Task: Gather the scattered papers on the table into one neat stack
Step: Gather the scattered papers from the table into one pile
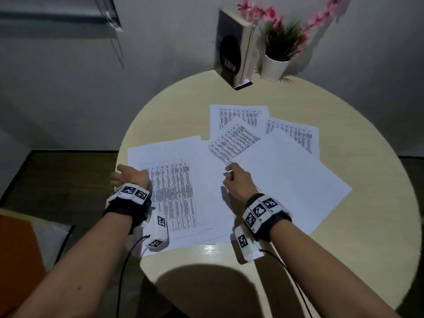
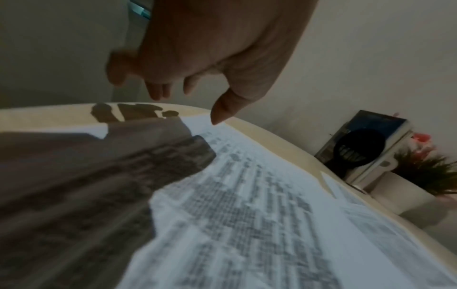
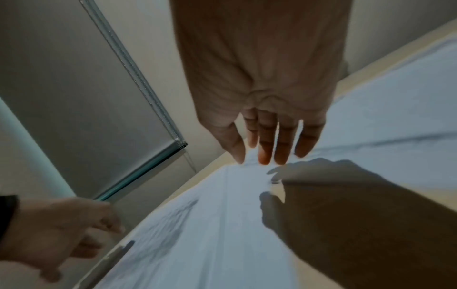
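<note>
Several white papers lie scattered on a round beige table (image 1: 344, 260). A printed sheet (image 1: 176, 193) lies at the near left on other sheets, and a large blank sheet (image 1: 289, 180) lies at the right. Behind them are a tilted printed sheet (image 1: 234, 143) and two more printed sheets (image 1: 241, 113) (image 1: 298, 134). My left hand (image 1: 125, 176) hovers over the printed sheet's left edge (image 2: 247, 205), with fingers (image 2: 158, 93) loosely hanging and holding nothing. My right hand (image 1: 230, 174) (image 3: 257, 154) points straight fingers down just above the blank middle paper (image 3: 222, 224); whether it touches is unclear.
An upright book (image 1: 234, 53) in a bookend and a white pot with a pink-flowered plant (image 1: 275, 65) stand at the table's back edge. The left table edge is right beside my left hand (image 3: 61, 230). Dark floor and an orange object (image 1: 16, 249) lie to the left.
</note>
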`<state>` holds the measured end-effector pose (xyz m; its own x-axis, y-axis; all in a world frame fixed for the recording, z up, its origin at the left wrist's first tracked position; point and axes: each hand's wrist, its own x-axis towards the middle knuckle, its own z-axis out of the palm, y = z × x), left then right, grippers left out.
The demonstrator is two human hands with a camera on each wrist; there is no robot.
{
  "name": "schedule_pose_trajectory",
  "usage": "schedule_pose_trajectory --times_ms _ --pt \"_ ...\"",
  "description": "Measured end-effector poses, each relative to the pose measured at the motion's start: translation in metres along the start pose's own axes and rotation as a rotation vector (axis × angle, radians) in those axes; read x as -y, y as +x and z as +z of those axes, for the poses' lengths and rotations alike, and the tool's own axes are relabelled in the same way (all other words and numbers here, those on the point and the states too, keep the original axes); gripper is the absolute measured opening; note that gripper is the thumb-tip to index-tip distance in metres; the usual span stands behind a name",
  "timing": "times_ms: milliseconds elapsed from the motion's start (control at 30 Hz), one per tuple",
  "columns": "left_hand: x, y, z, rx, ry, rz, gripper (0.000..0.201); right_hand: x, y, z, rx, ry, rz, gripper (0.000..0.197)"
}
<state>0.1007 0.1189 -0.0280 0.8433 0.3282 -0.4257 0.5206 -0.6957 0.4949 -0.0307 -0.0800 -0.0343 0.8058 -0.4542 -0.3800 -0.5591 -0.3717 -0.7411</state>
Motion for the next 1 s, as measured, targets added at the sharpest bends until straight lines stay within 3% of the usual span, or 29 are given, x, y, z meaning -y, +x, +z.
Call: schedule_pose_trajectory --times_ms 67,133,200,300,400,467,533,633,733,800,866,1000 --pt "-0.018 -0.009 0.013 0.019 0.033 0.044 0.059 -0.016 0.008 -0.030 -0.085 -0.158 0.047 0.038" --pt "-0.042 -0.019 0.034 0.092 0.032 0.200 0.049 -0.036 0.010 -0.054 -0.106 -0.434 0.133 0.048" --pt "-0.067 -0.035 0.059 0.224 0.024 0.384 0.035 -0.054 0.005 -0.064 -0.061 -0.658 0.198 0.058" --pt "-0.092 -0.070 0.095 0.451 0.098 0.571 0.018 -0.075 0.000 -0.064 0.041 -0.715 0.231 0.071" --pt "-0.098 -0.099 0.127 0.525 0.237 0.522 0.014 -0.090 0.001 -0.063 0.056 -0.862 0.151 0.078" --pt "-0.098 -0.103 0.147 0.498 0.358 0.462 0.053 -0.098 0.002 -0.068 0.024 -0.951 0.064 0.076" --pt "-0.100 -0.105 0.159 0.529 0.464 0.485 0.081 -0.100 0.002 -0.080 0.024 -0.899 0.026 0.058" --pt "-0.113 -0.113 0.164 0.550 0.263 0.483 0.083 -0.088 0.003 -0.117 -0.008 -0.791 -0.016 0.034" --pt "-0.124 -0.106 0.164 0.449 0.068 0.502 0.059 -0.075 0.010 -0.179 -0.312 -0.521 -0.078 0.026" --pt "-0.129 -0.090 0.163 0.409 0.104 0.506 0.056 -0.072 0.013 -0.228 -0.564 -0.286 -0.063 0.019" --pt "-0.133 -0.075 0.162 0.333 0.246 0.486 0.051 -0.076 0.016 -0.275 -0.726 -0.161 -0.010 0.016" --pt "-0.143 -0.064 0.157 0.240 0.472 0.382 0.095 -0.108 0.023 -0.325 -0.812 -0.146 0.150 0.027"
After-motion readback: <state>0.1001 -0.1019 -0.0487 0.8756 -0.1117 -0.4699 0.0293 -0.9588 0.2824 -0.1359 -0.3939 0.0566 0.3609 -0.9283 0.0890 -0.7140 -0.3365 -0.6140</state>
